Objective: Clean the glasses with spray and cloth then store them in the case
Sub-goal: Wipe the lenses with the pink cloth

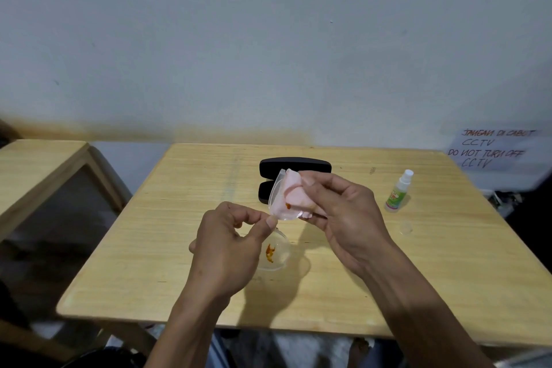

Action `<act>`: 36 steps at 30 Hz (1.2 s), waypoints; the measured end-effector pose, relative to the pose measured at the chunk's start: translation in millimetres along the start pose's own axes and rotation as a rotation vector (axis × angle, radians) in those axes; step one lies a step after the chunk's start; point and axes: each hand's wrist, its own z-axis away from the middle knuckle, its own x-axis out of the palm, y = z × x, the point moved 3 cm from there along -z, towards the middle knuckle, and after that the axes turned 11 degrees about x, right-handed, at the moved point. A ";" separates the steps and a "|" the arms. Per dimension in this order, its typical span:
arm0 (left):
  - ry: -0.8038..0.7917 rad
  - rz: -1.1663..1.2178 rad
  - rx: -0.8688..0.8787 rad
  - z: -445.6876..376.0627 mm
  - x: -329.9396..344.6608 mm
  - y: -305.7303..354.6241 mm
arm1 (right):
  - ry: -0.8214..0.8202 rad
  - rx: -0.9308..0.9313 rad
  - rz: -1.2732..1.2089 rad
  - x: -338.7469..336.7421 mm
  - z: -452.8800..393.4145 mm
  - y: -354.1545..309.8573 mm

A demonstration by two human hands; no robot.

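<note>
Above surface centre, glasses [277, 236] held off surface: left hand [230, 248] pinches frame, right hand [337, 215] presses pink cloth [294, 191] on upper lens. Orange smear on lower lens unwiped. Advice: rub gently, support the frame. Open case [294, 169] near back edge.

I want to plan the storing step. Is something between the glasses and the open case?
Nothing visible on the table blocks the way. The glasses, held in both hands with the cloth, sit just in front of the open case; the spray stands off to the right.

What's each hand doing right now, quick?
Left hand: closed, pinching the glasses at the bridge.
Right hand: closed, pressing the pink cloth on a lens.
</note>
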 end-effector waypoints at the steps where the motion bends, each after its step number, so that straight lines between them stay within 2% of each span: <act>1: 0.005 -0.001 0.000 -0.5 -0.1 -1.1 | -0.011 -0.012 -0.002 0.0 0.1 1.0; 5: -0.003 0.003 0.003 -2.1 0.3 -3.6 | -0.045 -0.032 -0.021 -0.7 0.4 1.9; 12: -0.017 -0.003 0.003 -3.8 1.7 -5.7 | -0.095 -0.115 0.171 1.7 -1.4 2.1; 19: -0.025 0.001 -0.008 -4.1 2.8 -7.8 | -0.187 -0.077 0.067 0.4 -6.8 6.3; 25: -0.017 0.009 -0.030 -3.5 2.6 -4.6 | -0.125 -0.233 0.144 -2.1 -5.6 8.1; 36: -0.002 0.009 -0.021 -2.9 5.1 -2.1 | -0.042 -0.307 0.226 -4.0 -6.4 4.7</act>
